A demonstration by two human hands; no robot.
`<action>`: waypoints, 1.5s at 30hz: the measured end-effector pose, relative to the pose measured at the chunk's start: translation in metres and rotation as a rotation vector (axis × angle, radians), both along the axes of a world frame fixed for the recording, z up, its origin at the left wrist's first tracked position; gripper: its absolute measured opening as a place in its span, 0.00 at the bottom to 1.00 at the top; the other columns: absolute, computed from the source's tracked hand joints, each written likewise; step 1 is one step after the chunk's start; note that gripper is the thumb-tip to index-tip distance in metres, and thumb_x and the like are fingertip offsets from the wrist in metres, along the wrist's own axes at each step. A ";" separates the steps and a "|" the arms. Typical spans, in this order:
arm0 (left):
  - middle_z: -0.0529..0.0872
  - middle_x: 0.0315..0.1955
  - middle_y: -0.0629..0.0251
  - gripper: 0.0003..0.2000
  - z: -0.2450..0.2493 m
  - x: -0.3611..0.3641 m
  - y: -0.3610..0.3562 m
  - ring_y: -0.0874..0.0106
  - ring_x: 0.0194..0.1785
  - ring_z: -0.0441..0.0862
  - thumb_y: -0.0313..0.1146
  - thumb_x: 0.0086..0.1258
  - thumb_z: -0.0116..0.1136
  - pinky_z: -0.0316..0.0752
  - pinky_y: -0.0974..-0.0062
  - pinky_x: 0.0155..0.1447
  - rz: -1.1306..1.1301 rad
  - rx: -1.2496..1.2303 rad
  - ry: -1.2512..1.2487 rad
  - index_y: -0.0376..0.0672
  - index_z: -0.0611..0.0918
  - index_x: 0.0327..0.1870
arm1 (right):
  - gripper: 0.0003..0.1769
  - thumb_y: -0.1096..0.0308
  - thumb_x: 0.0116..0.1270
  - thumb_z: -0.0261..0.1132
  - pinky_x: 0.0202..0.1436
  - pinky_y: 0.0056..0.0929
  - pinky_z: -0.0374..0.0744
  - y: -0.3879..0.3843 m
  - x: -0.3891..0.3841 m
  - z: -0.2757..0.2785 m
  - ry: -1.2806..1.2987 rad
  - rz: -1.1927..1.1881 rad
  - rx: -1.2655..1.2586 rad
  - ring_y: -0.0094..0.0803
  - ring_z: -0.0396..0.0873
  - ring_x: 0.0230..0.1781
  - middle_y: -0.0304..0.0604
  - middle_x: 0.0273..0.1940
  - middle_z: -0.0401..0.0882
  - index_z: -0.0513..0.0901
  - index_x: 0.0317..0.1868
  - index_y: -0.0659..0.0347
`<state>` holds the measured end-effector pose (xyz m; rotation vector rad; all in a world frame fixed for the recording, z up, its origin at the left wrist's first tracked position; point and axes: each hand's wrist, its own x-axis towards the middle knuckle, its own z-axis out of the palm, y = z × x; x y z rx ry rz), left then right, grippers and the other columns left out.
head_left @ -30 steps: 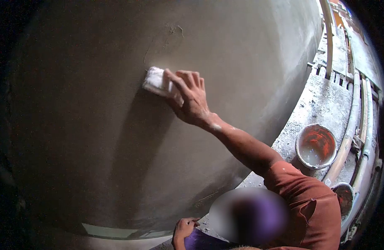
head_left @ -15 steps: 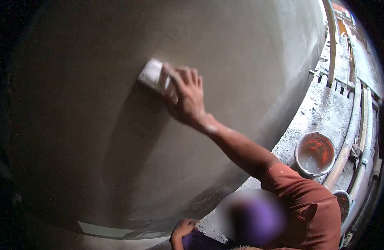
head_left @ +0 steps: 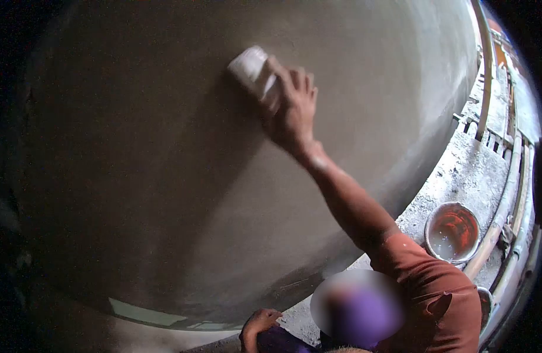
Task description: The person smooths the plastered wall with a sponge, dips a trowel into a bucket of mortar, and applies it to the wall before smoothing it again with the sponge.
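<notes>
My right hand (head_left: 293, 112) is shut on a pale, block-shaped pad (head_left: 250, 69). Its flat side lies against the grey plastered wall (head_left: 165, 147), and a long shadow falls below it. Part of the pad is hidden behind my thumb and fingers. Low in the view, my left hand (head_left: 261, 322) rests over purple cloth (head_left: 283, 340) with its fingers laid out and nothing in them. The orange-red sleeve (head_left: 424, 276) of my right arm fills the lower right.
A bucket (head_left: 453, 232) with a reddish inside and cloudy liquid stands on the whitish, dusty platform (head_left: 468, 167). Poles (head_left: 501, 206) run along the platform's outer side. Another container (head_left: 484, 303) partly shows behind my sleeve. A blurred patch covers some purple cloth.
My right hand has slid the pale pad up and to the right across the wall. My left hand stays in place, and the view has shifted slightly.
</notes>
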<state>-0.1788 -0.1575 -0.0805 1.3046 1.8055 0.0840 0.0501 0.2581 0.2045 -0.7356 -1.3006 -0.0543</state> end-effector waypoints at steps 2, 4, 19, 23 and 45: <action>0.92 0.34 0.55 0.20 0.006 0.007 0.010 0.66 0.39 0.90 0.48 0.77 0.56 0.80 0.67 0.51 0.085 -0.147 0.052 0.41 0.89 0.52 | 0.41 0.60 0.67 0.70 0.63 0.47 0.67 -0.031 -0.015 -0.016 -0.049 0.115 0.044 0.43 0.64 0.62 0.50 0.59 0.68 0.65 0.79 0.47; 0.92 0.34 0.55 0.20 -0.006 0.000 0.005 0.66 0.39 0.90 0.48 0.76 0.56 0.80 0.67 0.51 0.036 -0.060 0.050 0.41 0.89 0.52 | 0.39 0.54 0.68 0.71 0.60 0.47 0.68 -0.040 -0.021 -0.026 -0.100 0.190 0.120 0.44 0.66 0.60 0.51 0.58 0.70 0.68 0.77 0.50; 0.93 0.35 0.56 0.19 0.005 0.007 0.008 0.64 0.42 0.90 0.47 0.75 0.56 0.79 0.66 0.54 0.149 -0.157 0.070 0.43 0.89 0.54 | 0.41 0.59 0.65 0.71 0.60 0.48 0.66 -0.026 -0.022 -0.013 -0.099 0.069 0.181 0.47 0.66 0.60 0.52 0.58 0.68 0.66 0.77 0.49; 0.93 0.35 0.57 0.18 0.016 0.017 0.006 0.65 0.41 0.90 0.45 0.75 0.56 0.80 0.67 0.54 0.190 -0.104 0.068 0.43 0.89 0.55 | 0.43 0.53 0.66 0.73 0.61 0.48 0.66 -0.039 -0.013 -0.038 -0.148 0.214 0.161 0.46 0.66 0.61 0.51 0.58 0.69 0.66 0.78 0.49; 0.92 0.36 0.53 0.19 -0.013 -0.012 -0.003 0.67 0.37 0.91 0.45 0.76 0.55 0.80 0.66 0.50 -0.056 0.127 0.004 0.39 0.88 0.52 | 0.45 0.59 0.59 0.73 0.62 0.46 0.65 0.038 0.055 -0.019 -0.130 -0.015 0.211 0.45 0.65 0.60 0.47 0.58 0.70 0.67 0.78 0.42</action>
